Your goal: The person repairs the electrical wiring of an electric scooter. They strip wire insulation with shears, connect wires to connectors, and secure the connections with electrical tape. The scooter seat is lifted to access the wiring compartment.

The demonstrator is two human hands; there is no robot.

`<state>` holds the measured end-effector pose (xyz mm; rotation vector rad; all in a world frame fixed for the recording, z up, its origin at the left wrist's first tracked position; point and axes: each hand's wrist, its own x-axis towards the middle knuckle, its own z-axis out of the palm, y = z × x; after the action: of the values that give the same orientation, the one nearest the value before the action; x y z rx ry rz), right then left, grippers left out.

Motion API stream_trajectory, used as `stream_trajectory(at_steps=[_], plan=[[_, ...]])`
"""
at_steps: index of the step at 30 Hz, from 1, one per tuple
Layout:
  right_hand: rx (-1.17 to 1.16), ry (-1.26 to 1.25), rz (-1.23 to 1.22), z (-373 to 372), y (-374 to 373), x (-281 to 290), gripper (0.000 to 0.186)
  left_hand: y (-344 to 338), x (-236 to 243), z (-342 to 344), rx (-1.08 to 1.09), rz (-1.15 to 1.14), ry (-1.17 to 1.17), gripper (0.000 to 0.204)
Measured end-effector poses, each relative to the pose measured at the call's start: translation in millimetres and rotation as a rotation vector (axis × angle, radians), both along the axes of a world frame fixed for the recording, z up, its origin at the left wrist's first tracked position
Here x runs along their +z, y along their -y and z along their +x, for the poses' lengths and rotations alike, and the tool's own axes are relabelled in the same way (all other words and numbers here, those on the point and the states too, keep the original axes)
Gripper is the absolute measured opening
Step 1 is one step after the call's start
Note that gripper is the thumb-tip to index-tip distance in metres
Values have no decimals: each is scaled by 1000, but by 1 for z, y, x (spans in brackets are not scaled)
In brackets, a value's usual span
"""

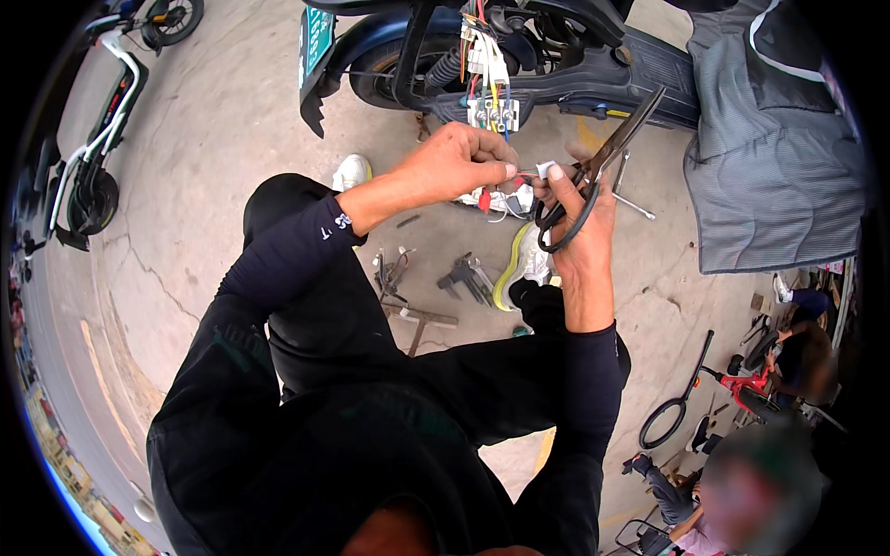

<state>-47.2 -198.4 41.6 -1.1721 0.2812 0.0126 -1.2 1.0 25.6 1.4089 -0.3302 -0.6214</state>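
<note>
My left hand [447,162] pinches the end of a thin wire [527,174] between thumb and fingertips. Scissors [619,144] with black loop handles hang in my right hand [584,227], their dark blades pointing up and to the right. That hand's thumb also presses a small white piece [545,170], perhaps a connector, at the wire's other side. Just beyond my hands, a terminal block [494,115] and white plug connectors [484,54] with coloured wires hang off a dark electric scooter [593,79]. A red and white bundle [496,197] shows partly below my fingers.
Tools [468,278] and a loose wire harness [394,269] lie on the concrete between my feet. A metal wrench [633,202] rests right of the scissors. A grey cover [774,185] drapes at the right. Other people sit at lower right near a red bike frame [742,385].
</note>
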Motion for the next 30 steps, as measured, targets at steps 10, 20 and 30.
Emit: stream_trajectory(at_steps=[10, 20, 30], plan=[[18, 16, -138, -9, -1, -10, 43, 8, -12, -8, 141, 119, -31, 22], [60, 88, -278, -11, 12, -24, 44, 17, -3, -12, 178, 505, 216, 28], [37, -85, -169, -13, 7, -15, 36, 15, -16, -13, 288, 458, 203, 24]])
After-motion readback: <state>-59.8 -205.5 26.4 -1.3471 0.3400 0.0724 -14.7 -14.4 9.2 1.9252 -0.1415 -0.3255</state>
